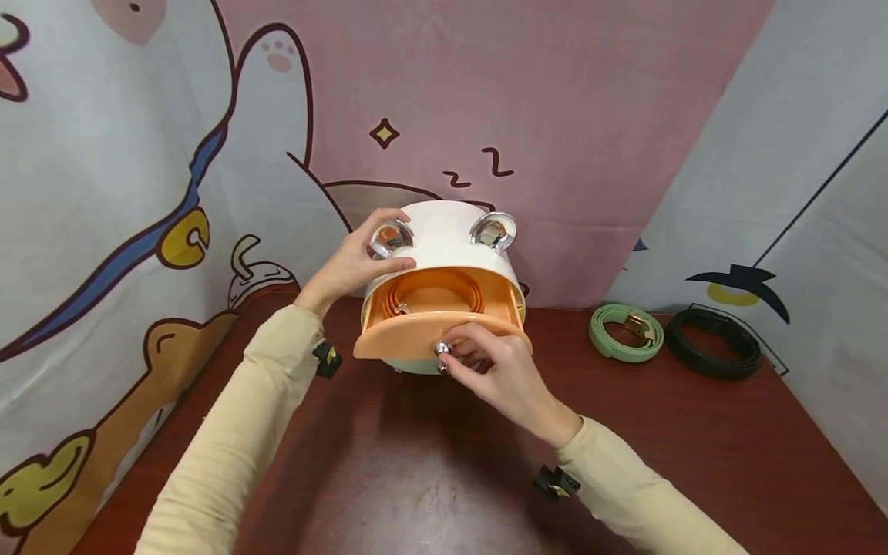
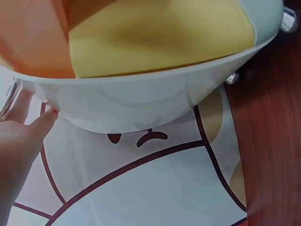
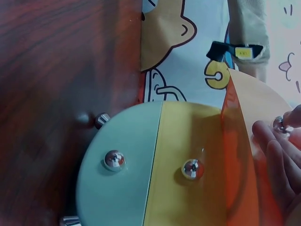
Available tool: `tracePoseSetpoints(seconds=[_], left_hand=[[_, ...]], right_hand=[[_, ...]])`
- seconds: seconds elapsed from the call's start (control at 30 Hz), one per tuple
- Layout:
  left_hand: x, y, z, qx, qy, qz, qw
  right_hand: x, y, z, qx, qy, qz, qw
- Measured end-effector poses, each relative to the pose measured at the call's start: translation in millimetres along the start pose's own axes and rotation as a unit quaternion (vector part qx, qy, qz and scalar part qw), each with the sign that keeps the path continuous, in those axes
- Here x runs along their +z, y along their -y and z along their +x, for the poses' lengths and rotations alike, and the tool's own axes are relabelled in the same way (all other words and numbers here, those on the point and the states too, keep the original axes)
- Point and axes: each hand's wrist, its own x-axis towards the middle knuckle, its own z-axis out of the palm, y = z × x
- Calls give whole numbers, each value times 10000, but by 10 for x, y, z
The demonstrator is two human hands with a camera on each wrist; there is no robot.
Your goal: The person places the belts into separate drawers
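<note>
A white rounded drawer cabinet (image 1: 444,235) with two silver ears stands at the back of the table. Its orange top drawer (image 1: 391,337) is pulled out, showing a coiled orange belt (image 1: 392,299) inside. My right hand (image 1: 502,374) pinches the silver knob (image 1: 442,348) on that drawer's front. My left hand (image 1: 347,266) holds the cabinet's top left around the silver ear (image 1: 391,237), thumb on the white shell. Below the orange drawer, the yellow drawer (image 3: 188,136) and the green drawer (image 3: 124,136) are closed, each with a silver knob.
To the right on the dark red wooden table (image 1: 624,432) lie a coiled green belt (image 1: 610,347) with a gold buckle and a coiled black belt (image 1: 714,362). A cartoon-printed cloth (image 1: 555,116) hangs behind the table and along its sides.
</note>
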Motion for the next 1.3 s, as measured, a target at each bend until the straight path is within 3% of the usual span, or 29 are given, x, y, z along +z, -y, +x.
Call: tracePoseSetpoints(seconds=[0.07,0.3,0.43,0.8,1.17,1.3], left_hand=[[6,-28,-11,-17,20,-39,10000],[0,-338,-94,-33,151,29,9999],[-1,-373,-97,-36,153,-23,9999],[-5,-367,-94,-99,168,-171,9997],[-12,-360,-112,-85,149,-58,9998],[-8,-296,-88,-22,93,-56,9999]], right_hand=[[-2,-35,28,84,-36,105,9999],[-5,-135,74,269,-96,201,9994],[-8,-183,85,205,-112,68,9997],[13,-298,146,130,-98,-322,9993],[78,-446,188,190,-229,-105,9995],[93,-492,215,186,-282,-131,9993]])
